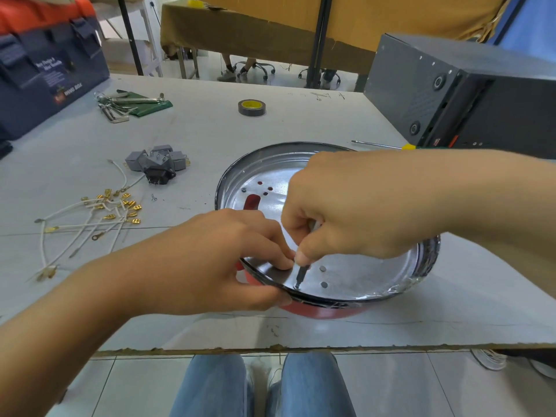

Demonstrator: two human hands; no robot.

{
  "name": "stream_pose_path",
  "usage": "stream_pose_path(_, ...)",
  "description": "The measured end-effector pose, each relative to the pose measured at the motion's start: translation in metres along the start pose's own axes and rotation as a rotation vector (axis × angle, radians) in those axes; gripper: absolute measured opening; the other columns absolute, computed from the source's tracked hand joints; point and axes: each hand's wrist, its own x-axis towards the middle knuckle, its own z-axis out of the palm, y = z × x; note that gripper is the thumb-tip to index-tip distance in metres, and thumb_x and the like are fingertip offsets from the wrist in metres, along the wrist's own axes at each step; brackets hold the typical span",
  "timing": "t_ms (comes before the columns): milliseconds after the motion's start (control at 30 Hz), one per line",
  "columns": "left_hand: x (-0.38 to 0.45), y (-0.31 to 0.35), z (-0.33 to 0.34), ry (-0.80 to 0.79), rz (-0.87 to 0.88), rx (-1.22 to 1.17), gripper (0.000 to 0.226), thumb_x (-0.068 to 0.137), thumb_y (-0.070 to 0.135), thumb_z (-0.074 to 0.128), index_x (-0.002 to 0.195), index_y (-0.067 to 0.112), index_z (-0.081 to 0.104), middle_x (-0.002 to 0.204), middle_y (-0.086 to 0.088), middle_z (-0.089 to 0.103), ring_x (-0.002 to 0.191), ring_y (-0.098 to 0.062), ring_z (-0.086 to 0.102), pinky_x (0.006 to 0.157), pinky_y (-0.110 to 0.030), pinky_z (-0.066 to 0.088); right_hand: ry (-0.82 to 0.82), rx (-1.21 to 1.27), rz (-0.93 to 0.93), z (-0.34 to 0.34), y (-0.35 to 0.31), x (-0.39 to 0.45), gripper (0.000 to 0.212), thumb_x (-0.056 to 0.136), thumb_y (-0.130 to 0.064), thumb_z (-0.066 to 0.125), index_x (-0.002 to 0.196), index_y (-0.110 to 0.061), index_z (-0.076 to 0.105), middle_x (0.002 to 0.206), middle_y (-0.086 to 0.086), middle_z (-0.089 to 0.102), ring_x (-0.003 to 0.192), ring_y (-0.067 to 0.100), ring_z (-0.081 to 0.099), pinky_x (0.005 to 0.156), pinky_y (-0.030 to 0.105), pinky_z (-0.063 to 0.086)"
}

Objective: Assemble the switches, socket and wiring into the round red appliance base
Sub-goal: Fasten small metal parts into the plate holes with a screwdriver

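— While the red base [325,311] sits at the near edge of the white table [210,139], open side up, what are the hands doing?

— Right hand [346,206] has its fingers curled round a small driver bit [300,273], holding it nearly upright with the tip down on a screw [296,286] in the shiny metal floor close to the near rim. Left hand [210,263] grips the base's near-left rim, thumb on the outside of the red wall, fingertips over the edge just beside the bit.

— And the parts to go in?

— Well to the left of the base. Grey switches [156,159] are bunched together with the black socket [159,176], touching each other. Nearer the person lies a loose tangle of white wires [90,224] with brass terminals [126,206]. One small loose screw [154,197] lies between those and the base.

— Anything else on the table?

— A roll of tape [252,107] at the far side, hex keys [126,103] on a green pouch, a blue toolbox [45,70] far left, a dark metal case [451,91] far right, and a screwdriver [382,145] with a yellow collar just behind the base.
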Motion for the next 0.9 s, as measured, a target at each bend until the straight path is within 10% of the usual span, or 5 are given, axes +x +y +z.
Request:
stream_pose_path(600, -0.003, -0.002, 0.001, 0.034, -0.018, 0.009, 0.041, 0.077, 0.058, 0.053, 0.096, 0.028, 0.072, 0.103, 0.021, 0.065, 0.098, 0.000, 0.057, 0.080, -0.028, 0.050, -0.036, 0.357, 0.022, -0.026, 0.022, -0.038, 0.028, 0.079, -0.053, 0.038, 0.077, -0.033, 0.058, 0.057, -0.017, 0.066, 0.052, -0.002, 0.057, 0.060, 0.006, 0.041)
stream_pose_path(900, -0.001, 0.002, 0.005, 0.096, -0.021, -0.020, 0.046, 0.077, 0.065, 0.053, 0.090, 0.025, 0.073, 0.093, 0.013, 0.068, 0.090, -0.007, 0.061, 0.079, -0.027, 0.044, 0.074, 0.731, 0.173, 0.031, 0.033, -0.020, 0.009, 0.092, -0.021, 0.054, 0.088, -0.016, 0.060, 0.074, -0.008, 0.068, 0.064, 0.010, 0.055, 0.067, 0.032, 0.048)
